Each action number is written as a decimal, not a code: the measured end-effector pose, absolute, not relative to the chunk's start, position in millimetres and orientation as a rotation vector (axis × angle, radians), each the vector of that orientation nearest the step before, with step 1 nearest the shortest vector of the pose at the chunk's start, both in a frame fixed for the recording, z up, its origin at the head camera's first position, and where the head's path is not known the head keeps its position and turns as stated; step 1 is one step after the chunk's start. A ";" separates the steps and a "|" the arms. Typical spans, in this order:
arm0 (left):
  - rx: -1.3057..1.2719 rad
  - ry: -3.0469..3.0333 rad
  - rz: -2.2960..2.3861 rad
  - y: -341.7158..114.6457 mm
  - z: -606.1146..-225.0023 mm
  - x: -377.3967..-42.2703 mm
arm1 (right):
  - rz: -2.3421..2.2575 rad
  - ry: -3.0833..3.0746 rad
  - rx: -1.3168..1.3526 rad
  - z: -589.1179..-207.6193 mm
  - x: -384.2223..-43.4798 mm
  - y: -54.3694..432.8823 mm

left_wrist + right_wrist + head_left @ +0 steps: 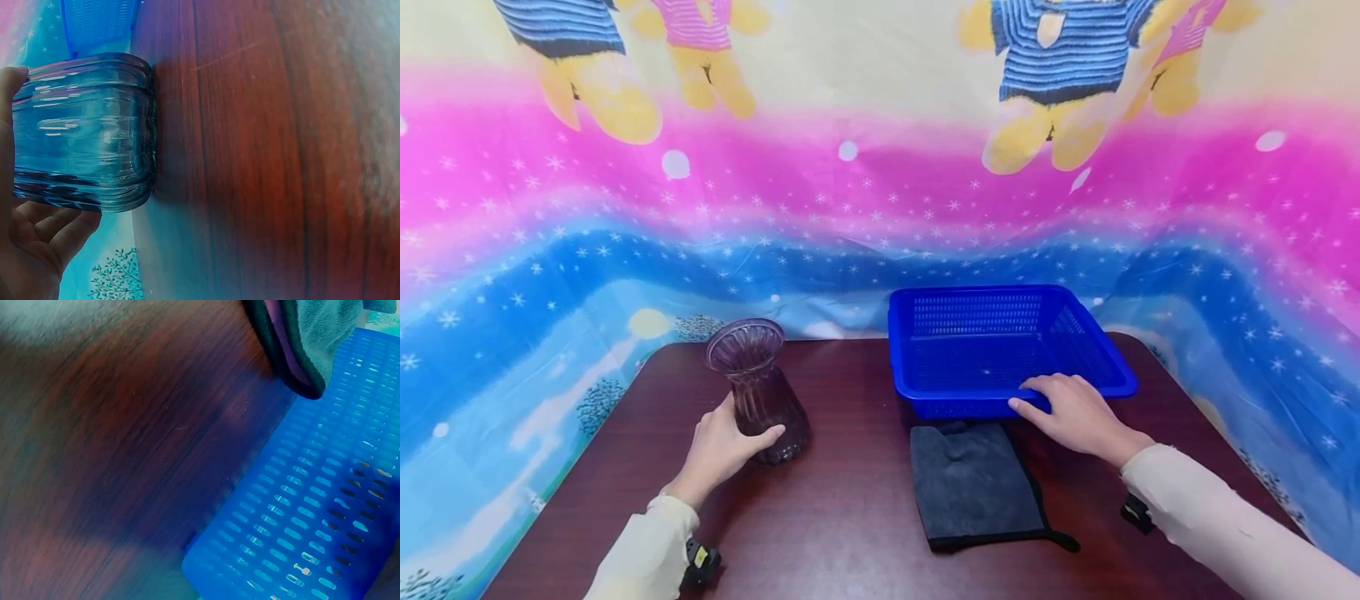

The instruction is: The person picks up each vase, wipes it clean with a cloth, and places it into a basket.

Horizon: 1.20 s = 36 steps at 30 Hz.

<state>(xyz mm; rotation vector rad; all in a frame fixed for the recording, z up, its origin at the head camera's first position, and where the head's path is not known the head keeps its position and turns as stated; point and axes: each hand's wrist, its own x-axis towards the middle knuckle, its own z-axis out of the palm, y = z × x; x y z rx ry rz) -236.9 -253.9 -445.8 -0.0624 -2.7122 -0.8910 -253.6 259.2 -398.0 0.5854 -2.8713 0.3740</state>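
Note:
On the left of the table, a purple ribbed glass vase (769,408) with a flared mouth stands, leaning a little to the left in the head view. My left hand (718,446) grips its lower body, thumb across the front and fingers behind. The left wrist view shows the base of the vase (94,134) right at the tabletop. My right hand (1078,417) holds the front rim of a blue plastic basket (955,392), fingers over the rim and thumb in front. The right wrist view shows the basket's slotted wall (294,506).
A grey folded cloth (973,487) with black edging and a loop lies in front of the basket, close to its wall. The dark red-brown wooden table (842,517) runs back to a printed curtain (850,200) that hangs around it.

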 end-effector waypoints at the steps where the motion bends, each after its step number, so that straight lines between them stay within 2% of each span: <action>1: -0.062 -2.715 -0.889 -254.1 -445.7 -237.0 | 0.359 -2.870 0.589 -398.4 -253.9 259.4; 36: -0.061 -2.681 -0.964 -252.5 -445.1 -238.8 | 0.280 -2.807 0.581 -410.3 -255.7 263.0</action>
